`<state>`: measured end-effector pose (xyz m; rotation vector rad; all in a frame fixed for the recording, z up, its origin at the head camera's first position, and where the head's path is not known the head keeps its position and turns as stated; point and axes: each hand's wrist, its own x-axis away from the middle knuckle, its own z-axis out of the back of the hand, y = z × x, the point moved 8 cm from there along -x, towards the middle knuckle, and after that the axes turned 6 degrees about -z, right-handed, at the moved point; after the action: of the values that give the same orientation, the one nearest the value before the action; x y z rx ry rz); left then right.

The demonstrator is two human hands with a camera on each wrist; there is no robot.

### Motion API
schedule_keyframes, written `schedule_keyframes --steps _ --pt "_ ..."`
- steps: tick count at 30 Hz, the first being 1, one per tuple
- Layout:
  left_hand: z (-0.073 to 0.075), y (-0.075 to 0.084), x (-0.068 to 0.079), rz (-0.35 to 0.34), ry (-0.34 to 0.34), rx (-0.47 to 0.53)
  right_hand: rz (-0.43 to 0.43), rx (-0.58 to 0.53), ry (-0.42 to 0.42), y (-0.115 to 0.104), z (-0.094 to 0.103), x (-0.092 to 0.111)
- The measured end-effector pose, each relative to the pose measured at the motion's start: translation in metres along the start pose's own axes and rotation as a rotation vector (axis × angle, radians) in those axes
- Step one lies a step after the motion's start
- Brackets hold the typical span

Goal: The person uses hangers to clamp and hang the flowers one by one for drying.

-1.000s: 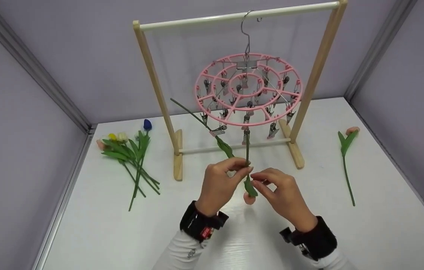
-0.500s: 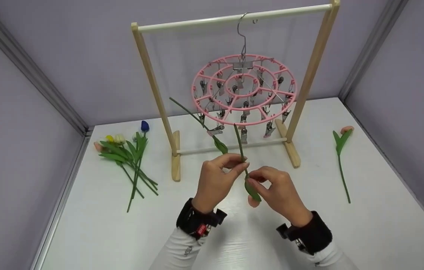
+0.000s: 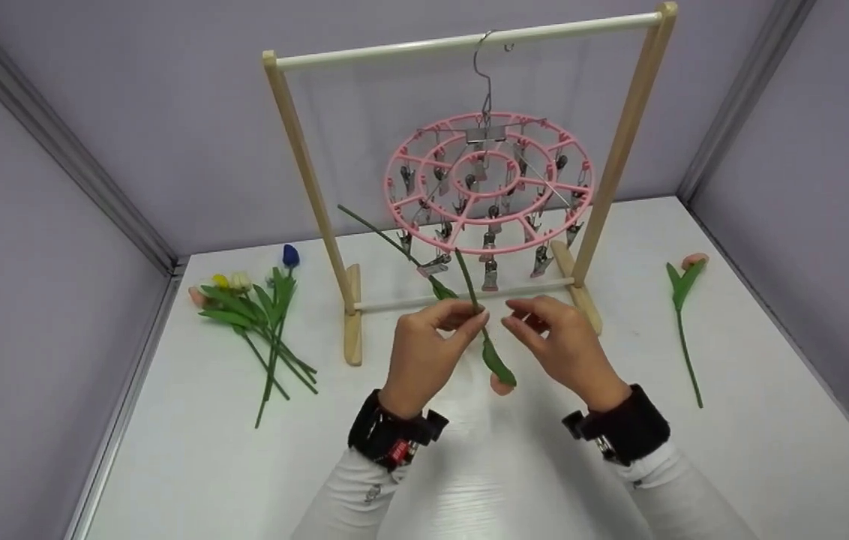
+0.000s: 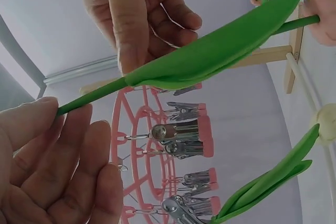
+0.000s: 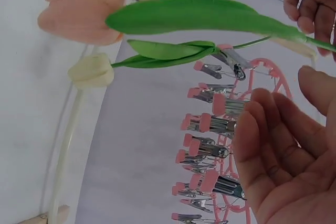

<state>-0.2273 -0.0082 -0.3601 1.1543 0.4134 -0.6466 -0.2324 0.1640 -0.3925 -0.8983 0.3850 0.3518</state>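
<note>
My left hand pinches the stem of a pink tulip, which hangs flower-down at a tilt; its green leaf spreads across the left wrist view. Just right of that stem, my right hand has loosely bent fingers and holds nothing. Behind the hands hangs a round pink clip hanger with metal clips. One clip at its front left grips the stem of a white tulip. The held tulip's stem end stands in front of the hanger's rim, apart from the nearby clips.
A wooden stand with a white top bar carries the hanger. On the white table, several tulips lie in a bunch at left, and another pink tulip lies at right. Walls enclose the table's sides and back.
The held tulip's stem top has swung left, away from the front clip. My right hand touched the tulip half a second ago; it has since let go and moved slightly up.
</note>
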Motion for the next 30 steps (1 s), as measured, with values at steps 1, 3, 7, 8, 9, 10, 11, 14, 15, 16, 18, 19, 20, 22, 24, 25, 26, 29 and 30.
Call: schedule_keyframes --steps 1,3,7,8,9,10,11,14,15,16,18,19,20,22,24,25,26,29,30 --pt "0.002 -0.001 -0.002 0.000 0.006 -0.004 -0.019 0.013 0.003 0.002 0.000 -0.008" --pt "0.005 -0.003 -0.005 0.008 0.018 -0.006 -0.059 0.027 -0.002 0.004 0.000 -0.024" --pt "0.008 -0.011 -0.010 0.036 0.031 0.001 -0.138 0.013 -0.039 0.009 -0.007 -0.049" --pt "0.009 -0.013 -0.012 0.041 0.032 0.003 -0.154 0.003 -0.050 0.010 -0.008 -0.054" --pt "0.009 -0.015 -0.013 0.045 0.033 0.003 -0.168 -0.003 -0.059 0.011 -0.009 -0.058" --pt "0.009 -0.017 -0.014 0.047 0.034 0.002 -0.173 -0.006 -0.066 0.011 -0.011 -0.061" --pt "0.010 -0.018 -0.015 0.050 0.035 0.001 -0.178 -0.010 -0.072 0.012 -0.012 -0.064" --pt "0.011 -0.024 -0.016 0.064 0.040 -0.007 -0.177 -0.005 -0.089 0.015 -0.015 -0.069" --pt "0.012 -0.025 -0.016 0.071 0.042 -0.009 -0.167 0.001 -0.092 0.016 -0.016 -0.070" --pt "0.013 -0.026 -0.017 0.079 0.043 -0.011 -0.161 0.003 -0.096 0.017 -0.017 -0.071" --pt "0.014 -0.029 -0.018 0.093 0.043 -0.008 -0.150 -0.006 -0.105 0.017 -0.019 -0.072" --pt "0.015 -0.030 -0.019 0.099 0.041 -0.002 -0.145 -0.010 -0.107 0.018 -0.019 -0.072" --pt "0.015 -0.030 -0.020 0.103 0.038 0.001 -0.141 -0.014 -0.106 0.018 -0.019 -0.072" --pt "0.015 -0.032 -0.021 0.108 0.032 0.010 -0.140 -0.026 -0.100 0.019 -0.018 -0.072" --pt "0.015 -0.035 -0.022 0.114 0.029 0.016 -0.144 -0.041 -0.086 0.020 -0.016 -0.070" --pt "0.015 -0.036 -0.023 0.118 0.029 0.019 -0.144 -0.048 -0.073 0.021 -0.015 -0.069" --pt "0.015 -0.037 -0.023 0.123 0.030 0.019 -0.143 -0.055 -0.059 0.022 -0.014 -0.068" --pt "0.015 -0.042 -0.024 0.137 0.036 0.018 -0.147 -0.094 -0.002 0.024 -0.011 -0.063" --pt "0.015 -0.043 -0.024 0.141 0.039 0.017 -0.153 -0.115 0.020 0.025 -0.010 -0.061"
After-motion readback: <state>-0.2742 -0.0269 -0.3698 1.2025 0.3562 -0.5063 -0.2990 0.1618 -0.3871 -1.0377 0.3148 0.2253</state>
